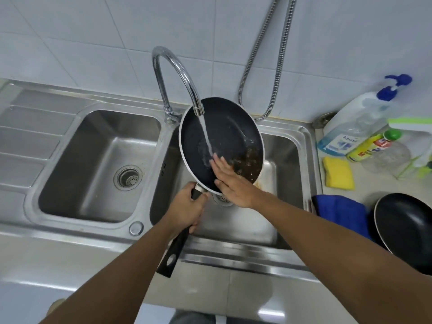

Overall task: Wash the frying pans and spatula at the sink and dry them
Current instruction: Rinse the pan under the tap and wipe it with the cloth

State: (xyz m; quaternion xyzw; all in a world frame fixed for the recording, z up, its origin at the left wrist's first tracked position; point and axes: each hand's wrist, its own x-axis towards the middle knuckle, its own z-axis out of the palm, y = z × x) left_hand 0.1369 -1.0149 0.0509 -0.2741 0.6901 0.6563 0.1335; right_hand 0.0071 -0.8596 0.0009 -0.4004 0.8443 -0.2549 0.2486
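Note:
A black frying pan (pixel 224 127) with a white rim is held tilted over the right sink basin (pixel 287 157), under water running from the faucet (pixel 177 73). Brown residue sits along its lower right inside. My left hand (pixel 187 210) grips the pan's black handle close to the pan. My right hand (pixel 230 181) lies flat inside the pan, straight fingers touching the wet surface where the water lands. A second black frying pan (pixel 404 228) rests on the counter at the right. No spatula is in view.
The left basin (pixel 98 164) has a drain strainer, with a ribbed drainboard (pixel 30 136) beyond it. On the right counter are a yellow sponge (pixel 339 173), a blue cloth (pixel 341 210), a blue-capped soap bottle (pixel 357 122) and a yellow bottle (pixel 371 146). A metal hose (pixel 268 66) hangs on the wall.

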